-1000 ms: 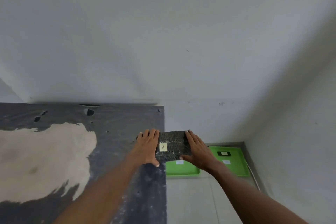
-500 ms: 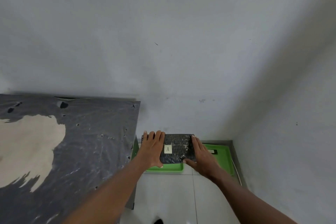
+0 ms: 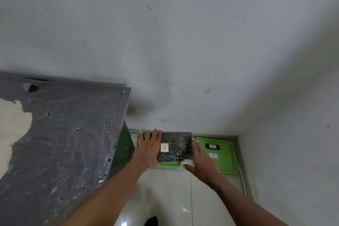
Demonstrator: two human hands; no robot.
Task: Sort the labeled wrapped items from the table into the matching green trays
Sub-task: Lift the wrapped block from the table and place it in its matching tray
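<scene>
Wrapped item (image 3: pixel 176 147) labelled A was clamped flat between left hand (image 3: pixel 149 149) and right hand (image 3: pixel 200 159), one on each short end, over the left green tray (image 3: pixel 169 163) past the table (image 3: pixel 64 134) right edge; looked rigid, film wrap probably slick; side grip with palms seemed right.

You can read one letter, "A", on the pale label (image 3: pixel 164 147) stuck to the dark wrapped item (image 3: pixel 177 147). The labels in the right green tray (image 3: pixel 229 159) are too blurred for you to read.
</scene>
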